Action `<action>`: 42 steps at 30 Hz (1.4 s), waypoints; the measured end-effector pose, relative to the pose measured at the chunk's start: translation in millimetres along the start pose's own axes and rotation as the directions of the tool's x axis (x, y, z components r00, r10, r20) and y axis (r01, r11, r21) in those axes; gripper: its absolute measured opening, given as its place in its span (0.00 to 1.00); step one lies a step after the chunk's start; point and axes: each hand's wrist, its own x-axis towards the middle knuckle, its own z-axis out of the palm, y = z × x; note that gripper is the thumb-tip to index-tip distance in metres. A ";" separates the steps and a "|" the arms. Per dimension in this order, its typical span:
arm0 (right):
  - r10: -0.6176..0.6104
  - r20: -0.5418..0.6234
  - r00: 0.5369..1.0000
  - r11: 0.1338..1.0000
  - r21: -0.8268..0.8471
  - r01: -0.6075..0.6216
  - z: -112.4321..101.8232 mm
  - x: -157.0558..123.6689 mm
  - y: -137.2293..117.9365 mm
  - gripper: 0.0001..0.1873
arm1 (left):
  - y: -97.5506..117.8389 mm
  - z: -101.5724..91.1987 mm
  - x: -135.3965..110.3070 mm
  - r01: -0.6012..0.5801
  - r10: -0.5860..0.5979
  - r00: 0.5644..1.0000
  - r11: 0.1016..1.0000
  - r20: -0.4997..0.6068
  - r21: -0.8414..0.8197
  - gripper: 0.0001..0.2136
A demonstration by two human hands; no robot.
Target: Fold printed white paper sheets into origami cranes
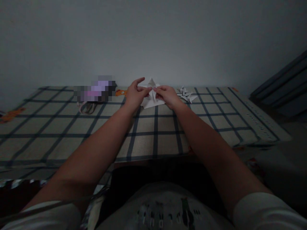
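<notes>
Both arms reach forward over the cloth to a partly folded piece of white paper (152,83) with a pointed top. My left hand (137,92) pinches its left side between thumb and a finger, while the index finger sticks up and away. On the other side, my right hand (166,94) pinches the paper with thumb and fingertips. Under the hands lies a flat white sheet (150,103). Just right of my right hand sits a small heap of folded white paper pieces (186,95) with sharp points. The fingers hide the lower folds of the held paper.
A checked tablecloth (144,140) covers the table, which stands against a plain wall (153,41). At the back left is a blurred-out purple item (97,91) with a strap or cord (87,108) in front of it. Dark grey fabric (285,86) hangs at the far right.
</notes>
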 end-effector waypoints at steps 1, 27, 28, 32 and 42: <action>-0.010 -0.035 0.999 1.000 -0.001 0.010 -0.5 1.0 -0.1 0.13 | -0.1 1.4 -1.2 0.024 -0.023 0.999 1.000 0.022 -0.017 0.31; 0.008 0.046 0.999 0.997 0.081 -0.012 -2.9 3.3 6.5 0.08 | 7.4 8.4 -7.5 0.205 -0.196 0.976 0.974 0.094 -0.095 0.39; 0.004 0.035 0.999 0.997 0.074 -0.007 -3.3 3.9 7.0 0.08 | 7.4 8.7 -7.2 0.205 -0.196 0.976 0.974 0.094 -0.094 0.39; -0.013 0.007 1.000 1.000 0.022 0.012 -3.9 5.3 6.0 0.04 | 7.8 9.1 -5.3 0.242 -0.234 0.969 0.966 0.083 -0.096 0.34; 0.078 0.086 0.993 0.997 -0.004 -0.078 1.3 -2.5 3.4 0.07 | -6.7 -1.3 2.0 0.049 -0.048 0.999 0.996 0.013 -0.073 0.32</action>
